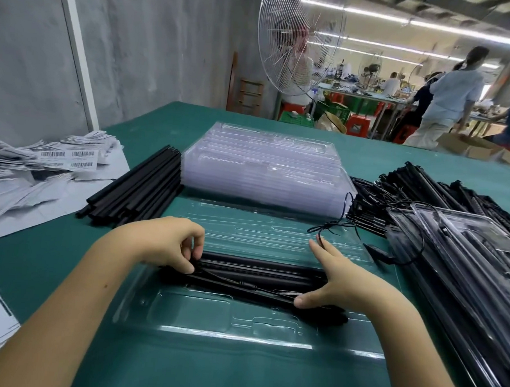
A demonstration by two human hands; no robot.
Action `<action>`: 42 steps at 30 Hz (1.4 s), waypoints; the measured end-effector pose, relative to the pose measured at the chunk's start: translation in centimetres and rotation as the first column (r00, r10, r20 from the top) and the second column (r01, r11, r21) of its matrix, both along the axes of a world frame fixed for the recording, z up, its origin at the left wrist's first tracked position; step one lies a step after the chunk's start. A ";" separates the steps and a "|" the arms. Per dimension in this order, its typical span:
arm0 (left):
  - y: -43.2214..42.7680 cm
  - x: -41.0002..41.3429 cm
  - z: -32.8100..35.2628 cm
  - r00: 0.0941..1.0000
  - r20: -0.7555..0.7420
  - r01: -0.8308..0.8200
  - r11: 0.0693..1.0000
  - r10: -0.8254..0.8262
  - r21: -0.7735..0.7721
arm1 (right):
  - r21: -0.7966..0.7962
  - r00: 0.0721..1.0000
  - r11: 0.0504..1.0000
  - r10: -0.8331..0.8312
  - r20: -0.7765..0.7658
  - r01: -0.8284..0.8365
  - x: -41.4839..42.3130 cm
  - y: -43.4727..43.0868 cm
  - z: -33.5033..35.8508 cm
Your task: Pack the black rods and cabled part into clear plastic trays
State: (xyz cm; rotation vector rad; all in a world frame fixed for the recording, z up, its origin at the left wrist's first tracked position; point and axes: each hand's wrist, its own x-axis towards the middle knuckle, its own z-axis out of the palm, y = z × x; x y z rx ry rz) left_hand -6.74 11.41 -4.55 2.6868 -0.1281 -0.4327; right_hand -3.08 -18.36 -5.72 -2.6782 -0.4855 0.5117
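Note:
An open clear plastic tray (201, 314) lies flat on the green table in front of me. Several black rods (259, 271) lie across its middle channels. A cabled part (244, 286) rests on them, its thin black cable (338, 226) looping up to the right. My left hand (170, 242) pinches the left ends of the rods with curled fingers. My right hand (334, 278) holds the right ends, thumb on the front of the bundle, fingers stretched over the back.
A stack of empty clear trays (266, 167) stands behind. Loose black rods (137, 188) lie at its left, barcode labels (53, 158) further left. Cabled parts (423, 189) and packed trays (461, 261) pile up on the right. A fan and workers are beyond the table.

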 end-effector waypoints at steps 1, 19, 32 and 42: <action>-0.1 0.0 -0.1 1.000 0.005 0.002 1.000 -0.002 -0.024 | 0.002 1.000 1.000 0.008 0.010 -0.008 -0.1 0.0 0.2; -0.5 0.3 -0.5 0.997 -0.046 0.065 0.996 -0.068 -0.069 | 0.423 0.688 0.672 -0.712 0.142 0.608 0.8 -6.3 2.3; -2.1 0.4 -1.0 0.998 0.050 -0.029 0.990 0.022 0.139 | 0.032 0.882 0.882 -0.470 0.040 0.469 -0.3 -7.5 3.8; -2.7 0.4 -1.0 0.997 0.050 -0.060 0.990 0.054 0.125 | -0.303 0.888 0.839 -0.457 0.055 0.451 -0.1 -5.2 2.4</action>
